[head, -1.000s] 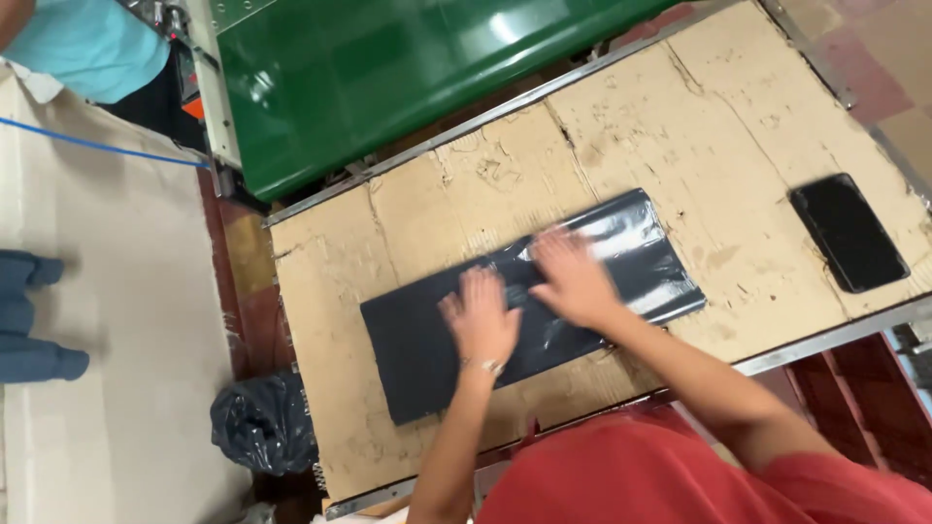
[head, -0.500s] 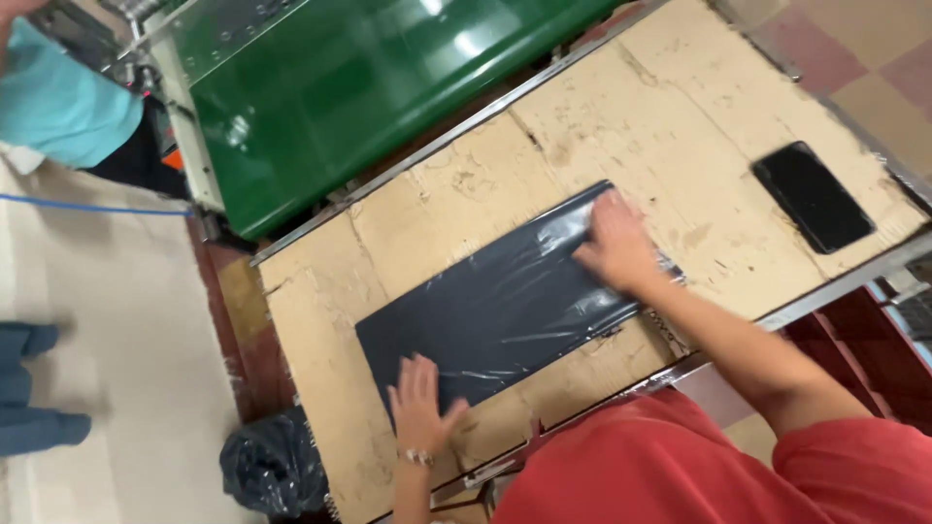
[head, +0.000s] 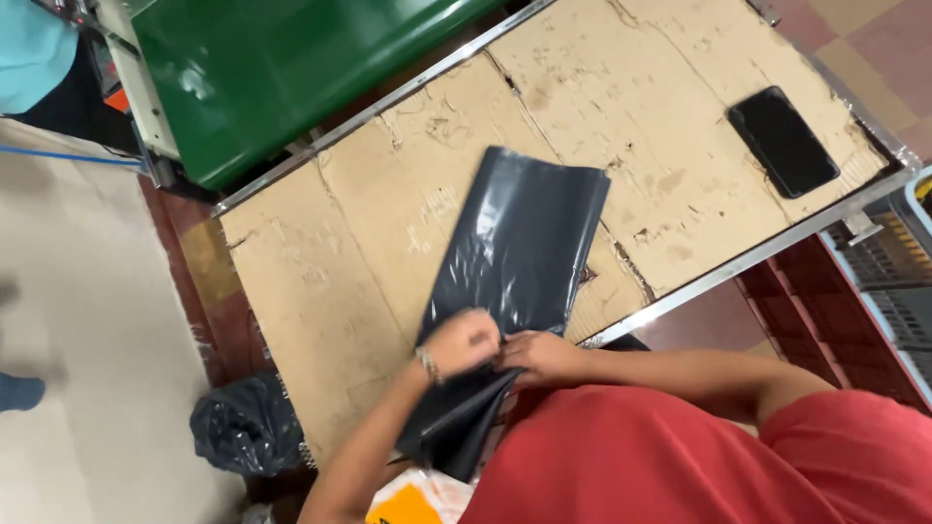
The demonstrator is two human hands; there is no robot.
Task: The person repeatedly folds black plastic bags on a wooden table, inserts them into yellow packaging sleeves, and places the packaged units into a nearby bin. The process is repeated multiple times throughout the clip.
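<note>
Long dark grey plastic bag (head: pixel 515 252) lying slantwise across a worn cardboard-covered table (head: pixel 320 262), near end overhanging the table's front edge, left hand (head: pixel 464 340) and right hand (head: pixel 540 355) side by side pinching that end, flat black phone (head: pixel 782 141) well apart at the table's far right corner.

table (head: pixel 320 252): cardboard-topped, centre | green machine (head: pixel 291 68): 11 o'clock | floor (head: pixel 87 320): pale, 9 o'clock | crate (head: pixel 898 272): 3 o'clock
</note>
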